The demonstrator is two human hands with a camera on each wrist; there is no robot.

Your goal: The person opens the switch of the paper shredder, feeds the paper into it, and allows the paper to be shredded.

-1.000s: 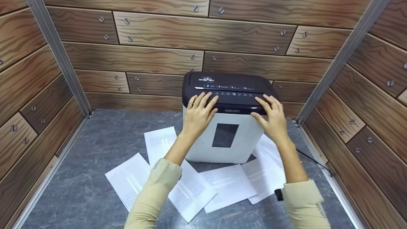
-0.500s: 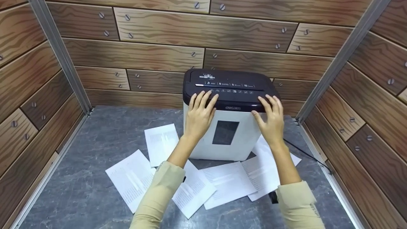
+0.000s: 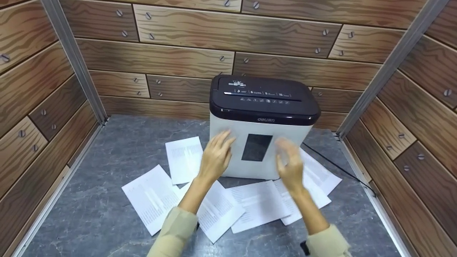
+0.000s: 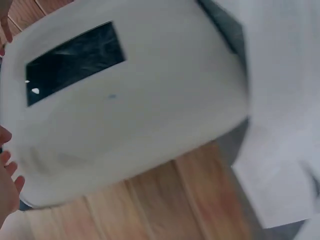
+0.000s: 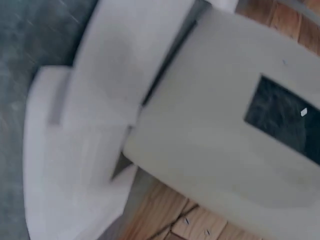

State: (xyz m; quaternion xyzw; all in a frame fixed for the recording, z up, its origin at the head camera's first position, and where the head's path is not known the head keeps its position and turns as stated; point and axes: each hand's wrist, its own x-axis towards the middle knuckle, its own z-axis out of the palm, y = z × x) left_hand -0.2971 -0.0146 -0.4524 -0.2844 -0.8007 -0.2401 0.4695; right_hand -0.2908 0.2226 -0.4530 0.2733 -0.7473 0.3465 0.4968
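Observation:
A paper shredder [image 3: 264, 112] with a dark top and a white body stands upright at the back, a dark window [image 3: 257, 147] in its front. My left hand [image 3: 216, 155] is before the left part of the body, fingers loosely extended, holding nothing. Blurred by motion, my right hand [image 3: 291, 167] is before the right part with relaxed fingers and nothing in it. Whether either hand touches the body cannot be told. The left wrist view has the shredder's white front [image 4: 165, 100] and some fingertips at its left edge. In the right wrist view the body [image 5: 200, 135] fills the right side.
Several printed sheets lie around the shredder's foot: a far-left sheet [image 3: 151, 198], a back-left sheet [image 3: 184, 160], a front sheet [image 3: 259, 205] and a right sheet [image 3: 321, 175]. A black cord [image 3: 335, 166] runs to the right. Wood-patterned walls [image 3: 200, 85] enclose the grey surface [image 3: 89, 200].
Both hands have left the front edge of the shredder's top and come down before its body. The right hand has also moved slightly left. The shredder and sheets look unmoved.

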